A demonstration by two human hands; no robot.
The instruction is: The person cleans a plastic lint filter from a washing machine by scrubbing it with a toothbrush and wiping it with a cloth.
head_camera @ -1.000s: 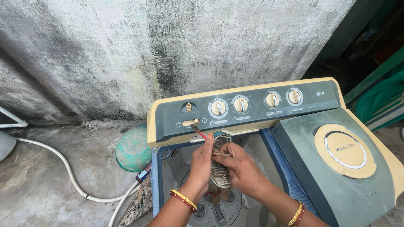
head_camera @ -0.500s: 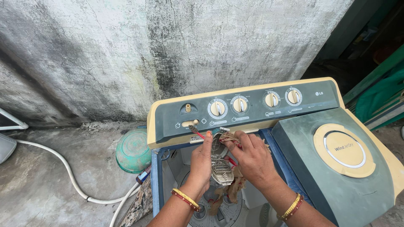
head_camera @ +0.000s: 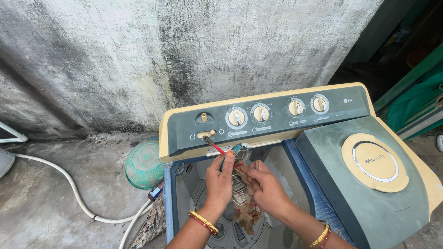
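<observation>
Over the open tub (head_camera: pixel 217 221) of a twin-tub washing machine (head_camera: pixel 295 138), my left hand (head_camera: pixel 218 182) grips a grey plastic lint filter (head_camera: pixel 238 190) together with a red-handled brush (head_camera: pixel 213 145) that sticks up to the left. My right hand (head_camera: pixel 265 189) pinches brown lint and threads (head_camera: pixel 248 214) that hang down from the filter. Both wrists wear gold and red bangles.
The machine's control panel (head_camera: pixel 267 115) with several dials runs behind my hands; the closed spinner lid (head_camera: pixel 369 166) is on the right. A green bowl (head_camera: pixel 144 164) lies upside down on the concrete floor to the left, beside a white hose (head_camera: pixel 78 196). A stained wall stands behind.
My right hand rose beside the filter, then came back down onto it. The brown lint now hangs lower below the filter. The left hand kept its grip.
</observation>
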